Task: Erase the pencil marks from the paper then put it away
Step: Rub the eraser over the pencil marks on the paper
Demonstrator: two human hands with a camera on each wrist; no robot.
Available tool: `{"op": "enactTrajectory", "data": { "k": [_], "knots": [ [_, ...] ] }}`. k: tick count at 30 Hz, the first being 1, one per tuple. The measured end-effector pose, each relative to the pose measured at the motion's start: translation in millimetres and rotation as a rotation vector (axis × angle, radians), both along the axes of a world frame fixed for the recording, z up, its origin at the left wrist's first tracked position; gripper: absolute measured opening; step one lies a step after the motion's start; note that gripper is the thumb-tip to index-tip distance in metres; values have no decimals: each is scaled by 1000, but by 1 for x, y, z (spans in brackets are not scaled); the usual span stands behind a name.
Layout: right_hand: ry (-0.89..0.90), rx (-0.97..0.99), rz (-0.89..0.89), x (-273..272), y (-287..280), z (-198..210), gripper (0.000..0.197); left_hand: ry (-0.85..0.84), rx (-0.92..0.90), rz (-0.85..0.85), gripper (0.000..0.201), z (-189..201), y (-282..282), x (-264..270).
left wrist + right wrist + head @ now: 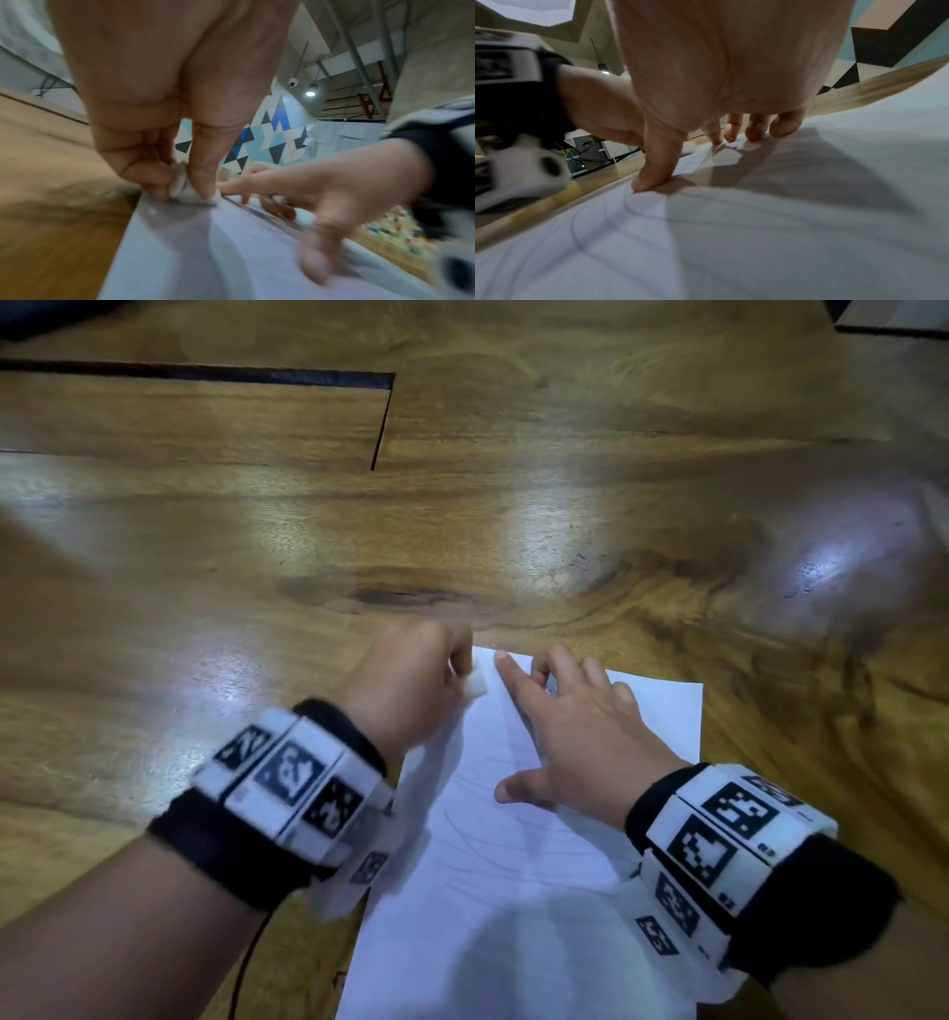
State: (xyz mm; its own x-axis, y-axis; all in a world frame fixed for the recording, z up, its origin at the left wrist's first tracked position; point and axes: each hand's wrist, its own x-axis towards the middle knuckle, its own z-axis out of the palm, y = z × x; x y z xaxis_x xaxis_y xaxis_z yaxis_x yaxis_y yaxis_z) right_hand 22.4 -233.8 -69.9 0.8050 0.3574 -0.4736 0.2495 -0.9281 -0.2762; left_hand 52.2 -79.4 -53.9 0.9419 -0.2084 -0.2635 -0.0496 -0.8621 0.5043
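Left hand (411, 680) pinches a white eraser (475, 683) at the paper's (513, 891) far corner; right hand (580, 731), fingers spread, presses the sheet flat just beside it

The wooden table (513, 505) lies bare across the upper and middle frame. At lower centre, the left hand (411, 680) and right hand (580, 726) occupy the paper's (488, 891) far end.

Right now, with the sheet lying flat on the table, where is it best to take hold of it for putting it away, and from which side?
Probably the paper's far right corner, coming from the right: it lies bare, clear of the right hand pressing it flat and the left hand pinching the eraser.
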Motion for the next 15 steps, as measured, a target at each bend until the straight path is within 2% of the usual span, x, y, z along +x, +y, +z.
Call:
{"op": "enactTrajectory", "data": {
  "k": [3,10,12,15],
  "knots": [
    [0,5,4,-1,-1,1,110,55,-2,-94,39,-3,9,-31],
    [-25,42,7,-2,-3,1,107,86,-60,-27,42,-4,11,-35],
    [-44,19,41,-5,-11,3,106,111,-70,-8,40,-3,11,-35],
    [14,5,107,-13,-24,2,114,196,-54,-34,21,-1,14,-27]
  ]
}}
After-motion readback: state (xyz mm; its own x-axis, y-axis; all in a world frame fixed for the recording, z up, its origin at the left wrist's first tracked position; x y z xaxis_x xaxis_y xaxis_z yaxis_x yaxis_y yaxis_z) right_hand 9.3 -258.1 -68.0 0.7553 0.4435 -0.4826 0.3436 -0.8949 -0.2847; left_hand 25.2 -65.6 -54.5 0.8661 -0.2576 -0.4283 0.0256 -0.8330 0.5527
